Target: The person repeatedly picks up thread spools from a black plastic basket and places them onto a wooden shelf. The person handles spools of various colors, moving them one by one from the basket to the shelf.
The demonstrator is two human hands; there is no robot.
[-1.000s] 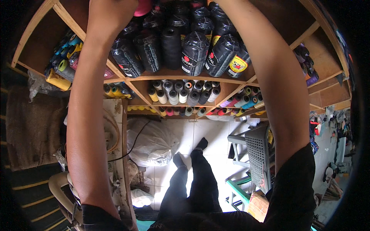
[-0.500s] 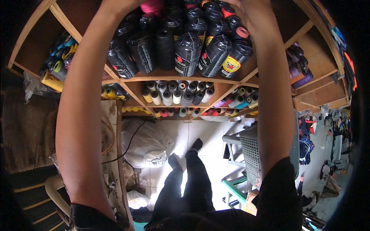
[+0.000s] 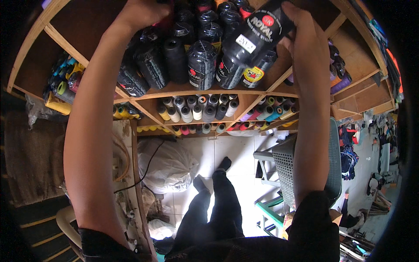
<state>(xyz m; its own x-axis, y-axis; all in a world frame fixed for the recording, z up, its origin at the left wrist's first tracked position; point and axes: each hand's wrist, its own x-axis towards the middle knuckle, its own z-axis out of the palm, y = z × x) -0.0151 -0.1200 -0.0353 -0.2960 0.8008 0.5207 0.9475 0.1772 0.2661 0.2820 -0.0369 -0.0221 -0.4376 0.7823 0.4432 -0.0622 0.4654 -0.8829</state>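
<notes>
My right hand (image 3: 301, 26) is closed around a black thread cone in clear wrap (image 3: 257, 35), held tilted in front of the upper shelf compartment. At the compartment's left side, my left hand (image 3: 146, 13) has its thumb over a dark red thread cone (image 3: 165, 18) and appears to grip it; most of its fingers are hidden. Between my arms stand rows of wrapped black thread cones (image 3: 201, 65), partly covered on the right by the held one. An unwrapped black cone (image 3: 175, 61) is among them.
The wooden shelf (image 3: 196, 92) has lower compartments with grey and white cones (image 3: 197, 112) and coloured ones. A white plastic sack (image 3: 168, 168) lies on the tiled floor below. To the right are a grey perforated plastic chair (image 3: 283, 170) and a green stool (image 3: 270, 207).
My right hand has come down and forward with a black thread cone in it. The left hand has shifted slightly lower, over the red cone.
</notes>
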